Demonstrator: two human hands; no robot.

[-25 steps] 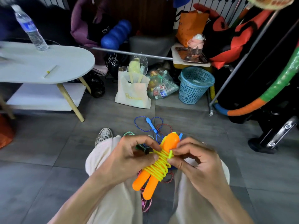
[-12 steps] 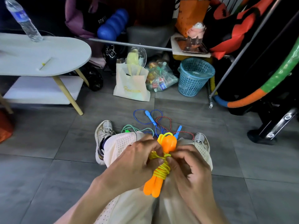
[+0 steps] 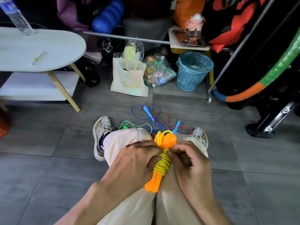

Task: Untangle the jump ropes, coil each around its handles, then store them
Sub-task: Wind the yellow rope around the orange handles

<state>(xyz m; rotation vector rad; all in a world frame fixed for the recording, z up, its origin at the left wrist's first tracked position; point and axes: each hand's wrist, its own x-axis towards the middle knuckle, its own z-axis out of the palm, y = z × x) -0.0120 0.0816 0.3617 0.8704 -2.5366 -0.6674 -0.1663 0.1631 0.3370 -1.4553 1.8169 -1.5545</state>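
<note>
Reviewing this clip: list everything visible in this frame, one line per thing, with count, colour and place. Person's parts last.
orange-handled jump rope: 1, yellow cord coiled round orange handles, in both hands over lap
loose jump ropes: several, blue, red, green, tangled on floor by feet
oval table: 1, white, upper left
water bottle: 1, clear, on table
tote bag: 1, cream, floor centre
plastic bag: 1, clear, right of tote
basket: 1, blue, floor
foam roller: 1, blue, top
shoes: 2, white
left hand: grips coil
right hand: pinches cord

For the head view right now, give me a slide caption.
Both hands, left hand and right hand, finish coiling yellow rope around orange handles; other ropes lie tangled.
</note>
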